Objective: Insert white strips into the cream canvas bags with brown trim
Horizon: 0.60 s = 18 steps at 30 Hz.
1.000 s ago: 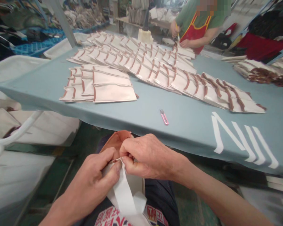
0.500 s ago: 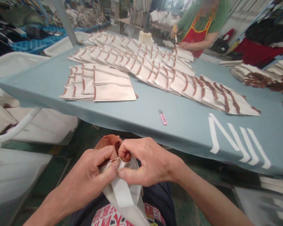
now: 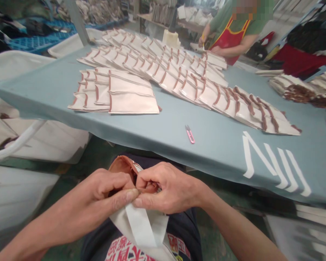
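In my lap lies a cream bag-like piece (image 3: 120, 222) with a brown lining (image 3: 121, 165) showing at its far, open edge. My left hand (image 3: 108, 190) pinches that edge between thumb and bent fingers. Right beside it, thumb tips nearly touching, my right hand (image 3: 170, 186) grips the same edge with fingers curled inward. A flat white strip (image 3: 141, 224) hangs down from under the thumbs. The spot between the fingertips is hidden. Pink-handled thread snips (image 3: 190, 134) lie on the table beyond my hands.
Overlapping rows of cream panels with brown edges (image 3: 163, 78) cover much of the blue-grey table (image 3: 176, 108). Several white strips (image 3: 277, 165) lie at its right front. White bins (image 3: 51, 143) stand at left. Across the table a person in a red apron (image 3: 229, 38) works.
My left thumb has slid forward and now lies flatter against the edge, close to the right thumb. The brown lining is more folded over. The view has shifted slightly.
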Motion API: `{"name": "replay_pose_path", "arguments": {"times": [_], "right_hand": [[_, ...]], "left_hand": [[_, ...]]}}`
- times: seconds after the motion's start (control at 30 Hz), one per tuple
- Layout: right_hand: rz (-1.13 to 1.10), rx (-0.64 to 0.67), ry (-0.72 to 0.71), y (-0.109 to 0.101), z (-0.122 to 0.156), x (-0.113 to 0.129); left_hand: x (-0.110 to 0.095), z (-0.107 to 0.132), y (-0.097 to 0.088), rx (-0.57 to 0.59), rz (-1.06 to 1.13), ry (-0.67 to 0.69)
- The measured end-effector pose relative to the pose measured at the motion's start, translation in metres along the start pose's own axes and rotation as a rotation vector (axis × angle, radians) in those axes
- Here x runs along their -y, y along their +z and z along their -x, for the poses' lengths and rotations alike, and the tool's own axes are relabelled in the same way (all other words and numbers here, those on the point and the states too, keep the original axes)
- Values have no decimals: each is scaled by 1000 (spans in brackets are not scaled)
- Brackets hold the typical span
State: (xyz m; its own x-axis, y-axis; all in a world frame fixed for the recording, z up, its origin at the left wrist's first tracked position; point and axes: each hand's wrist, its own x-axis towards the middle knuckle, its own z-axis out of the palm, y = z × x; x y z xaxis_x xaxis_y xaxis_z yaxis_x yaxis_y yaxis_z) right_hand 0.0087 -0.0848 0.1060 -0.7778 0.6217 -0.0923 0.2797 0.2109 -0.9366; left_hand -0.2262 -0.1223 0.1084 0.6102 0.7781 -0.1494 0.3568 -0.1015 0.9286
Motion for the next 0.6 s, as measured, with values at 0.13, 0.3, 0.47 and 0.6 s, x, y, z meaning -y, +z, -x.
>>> {"name": "replay_pose_path", "arguments": {"times": [0.13,0.3,0.47,0.6], "right_hand": [[-10,-49,0,4,0,-3],[104,-148,14,14,3,-8],[102,-180,61,18,6,-11],[46,-188,64,17,8,-10]], "left_hand": [[4,3,2,-111,-143,89],[11,14,12,-231,-282,140],[15,16,21,-295,-306,126],[17,15,24,-311,-429,209]]}}
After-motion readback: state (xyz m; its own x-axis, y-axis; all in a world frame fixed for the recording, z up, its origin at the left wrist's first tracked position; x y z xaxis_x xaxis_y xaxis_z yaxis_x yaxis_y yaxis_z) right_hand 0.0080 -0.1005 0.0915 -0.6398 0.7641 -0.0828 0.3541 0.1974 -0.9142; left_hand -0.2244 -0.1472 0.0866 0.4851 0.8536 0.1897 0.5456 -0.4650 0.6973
